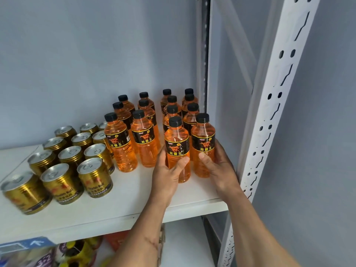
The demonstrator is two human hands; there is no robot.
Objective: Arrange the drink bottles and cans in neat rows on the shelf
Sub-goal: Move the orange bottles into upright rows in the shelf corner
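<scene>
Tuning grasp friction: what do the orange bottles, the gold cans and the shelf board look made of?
Orange bottles: clear plastic, glossy; the liquid shows through, and each has a black ribbed cap and a printed label wrap.
Gold cans: metal, shiny gold sides with ridges near the top, silver pull-tab lids.
Shelf board: smooth matte white surface; painted metal or laminate, cannot tell.
Both hands grip front bottles.

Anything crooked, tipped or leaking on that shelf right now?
No spill, dent or tipped item shows. The front orange bottle in the left hand stands forward of its neighbour, gripped by the right hand, so the front row is uneven. The gold cans sit upright.
</scene>
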